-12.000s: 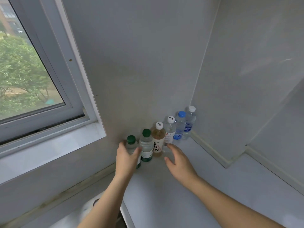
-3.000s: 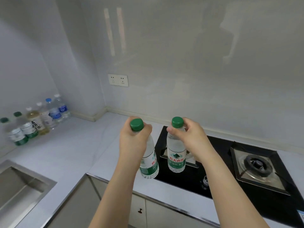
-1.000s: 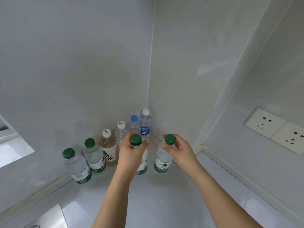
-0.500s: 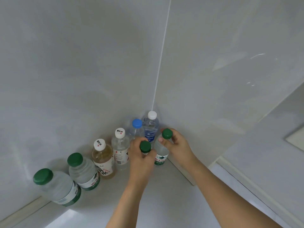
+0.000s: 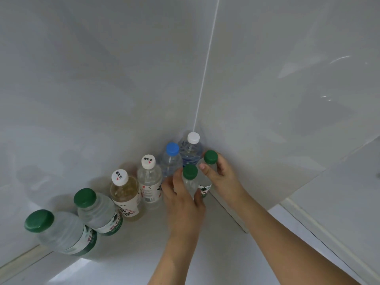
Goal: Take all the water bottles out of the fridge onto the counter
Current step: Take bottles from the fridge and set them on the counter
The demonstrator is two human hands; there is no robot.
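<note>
My left hand point(image 5: 182, 199) grips a green-capped water bottle point(image 5: 190, 174) by its neck and body. Just to its right, my right hand point(image 5: 221, 174) holds a second green-capped bottle point(image 5: 209, 159) below the cap. Both bottles stand upright in the counter's wall corner, by the row of bottles. That row runs along the wall: two green-capped bottles point(image 5: 61, 231) point(image 5: 96, 210), a white-capped bottle with yellowish liquid point(image 5: 125, 192), a white-capped clear one point(image 5: 149, 177), a blue-capped one point(image 5: 170, 159) and a white-capped one with a blue label point(image 5: 191, 149). The fridge is out of view.
The pale counter point(image 5: 127, 260) meets grey walls point(image 5: 102, 79) on two sides. A raised ledge point(image 5: 304, 219) runs along the right wall.
Both hands have pushed the two green-capped bottles a little further into the corner, and the view has moved closer. Three seconds ago I carried them near the stove.
</note>
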